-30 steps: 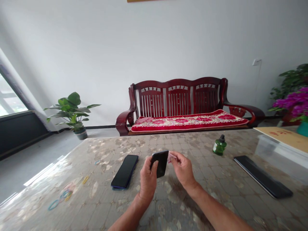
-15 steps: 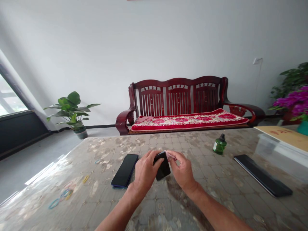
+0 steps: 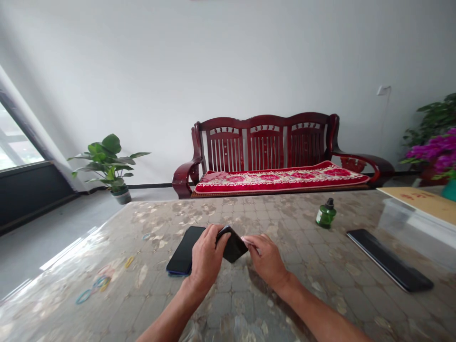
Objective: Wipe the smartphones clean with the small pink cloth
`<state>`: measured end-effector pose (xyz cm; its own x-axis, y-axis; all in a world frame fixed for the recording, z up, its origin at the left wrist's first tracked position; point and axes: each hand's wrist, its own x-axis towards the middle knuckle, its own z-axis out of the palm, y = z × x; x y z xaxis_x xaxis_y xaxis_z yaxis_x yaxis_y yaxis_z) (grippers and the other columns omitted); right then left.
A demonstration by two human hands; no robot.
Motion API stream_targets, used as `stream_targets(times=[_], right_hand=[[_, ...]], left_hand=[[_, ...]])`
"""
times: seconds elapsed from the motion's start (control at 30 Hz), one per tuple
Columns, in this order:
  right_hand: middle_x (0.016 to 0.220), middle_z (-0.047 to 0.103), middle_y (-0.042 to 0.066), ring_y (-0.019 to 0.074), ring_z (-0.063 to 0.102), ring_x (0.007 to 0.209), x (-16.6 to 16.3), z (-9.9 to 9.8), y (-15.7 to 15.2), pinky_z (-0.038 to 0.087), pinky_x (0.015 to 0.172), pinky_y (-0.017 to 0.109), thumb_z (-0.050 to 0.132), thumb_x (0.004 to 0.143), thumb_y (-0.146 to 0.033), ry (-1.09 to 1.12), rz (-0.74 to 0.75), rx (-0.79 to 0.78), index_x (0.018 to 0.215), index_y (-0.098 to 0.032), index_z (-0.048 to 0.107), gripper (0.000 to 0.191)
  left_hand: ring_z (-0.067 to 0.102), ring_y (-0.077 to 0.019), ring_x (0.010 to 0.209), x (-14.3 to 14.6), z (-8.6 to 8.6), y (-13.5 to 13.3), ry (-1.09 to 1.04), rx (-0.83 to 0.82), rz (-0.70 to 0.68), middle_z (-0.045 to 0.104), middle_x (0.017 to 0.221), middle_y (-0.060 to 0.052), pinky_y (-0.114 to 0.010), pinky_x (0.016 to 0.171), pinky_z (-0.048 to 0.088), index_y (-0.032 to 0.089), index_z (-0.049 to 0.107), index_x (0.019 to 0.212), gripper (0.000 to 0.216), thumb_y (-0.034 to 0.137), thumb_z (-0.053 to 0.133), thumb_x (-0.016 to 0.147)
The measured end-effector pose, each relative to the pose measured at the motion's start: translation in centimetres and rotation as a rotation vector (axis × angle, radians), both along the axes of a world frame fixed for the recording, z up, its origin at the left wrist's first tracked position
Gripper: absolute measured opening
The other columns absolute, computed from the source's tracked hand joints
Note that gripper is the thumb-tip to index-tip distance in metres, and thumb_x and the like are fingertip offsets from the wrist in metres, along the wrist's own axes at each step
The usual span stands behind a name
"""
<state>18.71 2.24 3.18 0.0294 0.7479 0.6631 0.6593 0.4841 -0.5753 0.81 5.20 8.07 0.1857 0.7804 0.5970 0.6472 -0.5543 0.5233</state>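
My left hand (image 3: 205, 256) grips a black phone (image 3: 232, 245) low over the patterned table (image 3: 249, 294), tilted with one corner up. My right hand (image 3: 265, 259) is closed in a pinch on a small pink thing (image 3: 248, 240), held against the phone's right edge. A second dark phone (image 3: 182, 256) lies flat on the table just left of my left hand.
A small green bottle (image 3: 325, 214) stands at the back right. A long black phone (image 3: 390, 259) lies on the right, beside a clear box (image 3: 409, 223) with a tan board on it. Coloured rubber bands (image 3: 94, 287) lie at the left. A red wooden bench (image 3: 278, 156) stands behind the table.
Both hands have come down toward the table with the black phone. The phone has turned from upright to tilted and nearly flat. The pink thing stays pinched at its edge.
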Motion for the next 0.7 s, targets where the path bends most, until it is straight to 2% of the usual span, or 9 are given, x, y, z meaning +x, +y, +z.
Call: stream_targets(times=[0.2, 0.27, 0.43, 0.53, 0.7], right_hand=[[0.104, 0.072, 0.004, 0.0191, 0.064, 0.095, -1.0, 1.8, -0.1, 0.051, 0.087, 0.035, 0.049, 0.096, -0.017, 0.041, 0.061, 0.135, 0.111, -0.025, 0.068, 0.026], [0.103, 0.073, 0.004, 0.0196, 0.064, 0.095, -0.7, 1.4, 0.1, 0.051, 0.087, 0.035, 0.049, 0.095, -0.017, 0.021, 0.042, 0.106, 0.109, -0.025, 0.069, 0.026], [0.091, 0.075, 0.005, 0.0228, 0.066, 0.086, 1.3, -1.2, 1.4, 0.052, 0.078, 0.036, 0.052, 0.086, -0.017, -0.012, -0.101, -0.106, 0.092, -0.025, 0.074, 0.024], [0.095, 0.075, 0.005, 0.0235, 0.067, 0.089, 1.9, -2.0, 1.9, 0.053, 0.082, 0.037, 0.053, 0.081, -0.020, 0.158, -0.144, -0.188, 0.093, -0.025, 0.075, 0.026], [0.094, 0.076, 0.007, 0.0242, 0.070, 0.085, 1.1, -2.4, 2.2, 0.055, 0.078, 0.037, 0.058, 0.077, -0.033, 0.555, -0.090, -0.281, 0.095, -0.020, 0.075, 0.028]], left_hand=[[0.060, -0.0192, 0.077, 0.2, -1.7, 0.1, -0.144, 0.019, 0.003, 0.063, 0.082, -0.001, -0.029, 0.072, 0.045, 0.022, 0.060, 0.089, 0.017, 0.036, 0.050, 0.092], [0.059, -0.0194, 0.076, 0.2, -2.2, 0.3, -0.190, 0.003, 0.034, 0.063, 0.080, -0.001, -0.029, 0.071, 0.045, 0.022, 0.060, 0.088, 0.018, 0.038, 0.051, 0.091], [0.059, -0.0197, 0.071, -0.2, -2.5, 0.8, -0.347, -0.114, 0.137, 0.063, 0.075, 0.000, -0.030, 0.068, 0.046, 0.021, 0.060, 0.085, 0.024, 0.045, 0.055, 0.084], [0.059, -0.0195, 0.072, -0.2, -3.3, 0.9, -0.508, -0.210, 0.150, 0.064, 0.076, -0.001, -0.030, 0.069, 0.048, 0.020, 0.061, 0.088, 0.029, 0.048, 0.057, 0.082], [0.063, -0.0193, 0.082, -0.1, -6.2, 0.8, -0.839, -0.354, 0.133, 0.066, 0.088, -0.004, -0.030, 0.075, 0.050, 0.016, 0.060, 0.098, 0.041, 0.052, 0.062, 0.077]])
